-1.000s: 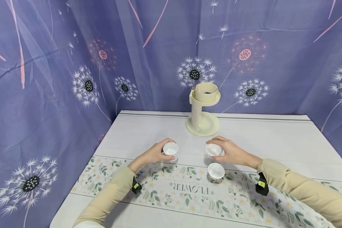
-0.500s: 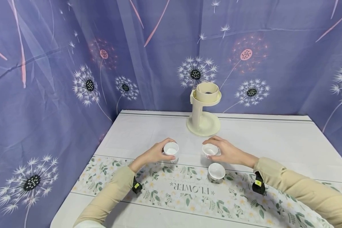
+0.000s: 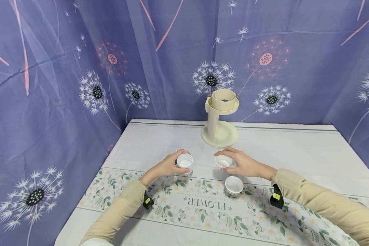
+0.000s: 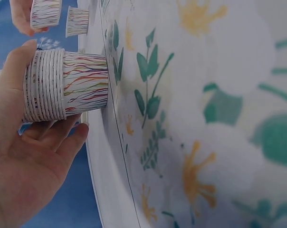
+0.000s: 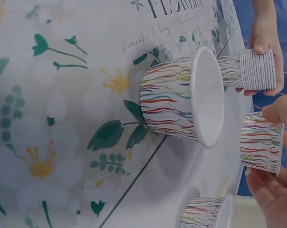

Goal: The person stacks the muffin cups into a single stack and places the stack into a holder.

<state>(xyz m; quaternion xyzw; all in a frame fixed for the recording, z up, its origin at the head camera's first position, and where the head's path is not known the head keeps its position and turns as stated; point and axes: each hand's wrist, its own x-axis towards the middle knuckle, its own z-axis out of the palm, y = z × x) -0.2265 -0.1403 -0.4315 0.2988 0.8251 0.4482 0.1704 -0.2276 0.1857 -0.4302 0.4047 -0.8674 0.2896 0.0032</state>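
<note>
My left hand [image 3: 167,166] grips a stack of paper cups [image 3: 184,160], fingers and thumb around the rims. The left wrist view shows many nested rims on this cup stack [image 4: 67,85], its sides marked with coloured wavy lines. My right hand [image 3: 246,164] holds a single paper cup [image 3: 223,161] between thumb and fingers, to the right of the stack. In the right wrist view that held cup [image 5: 261,142] has the same wavy print. Nearer the body, another paper cup [image 3: 234,185] stands upright on the table. One more cup [image 5: 200,213], mostly hidden by the right hand in the head view, shows at the bottom.
A cream stand [image 3: 213,124] with a ring-shaped top and round base stands at the back of the table. The white tablecloth [image 3: 295,147] has a floral strip reading FLOWER. Blue dandelion curtains [image 3: 172,68] hang behind and at the left.
My right hand has moved left with its cup, closer to the stack, and the cup behind that hand shows slightly. The left hand and its stack stay in place.
</note>
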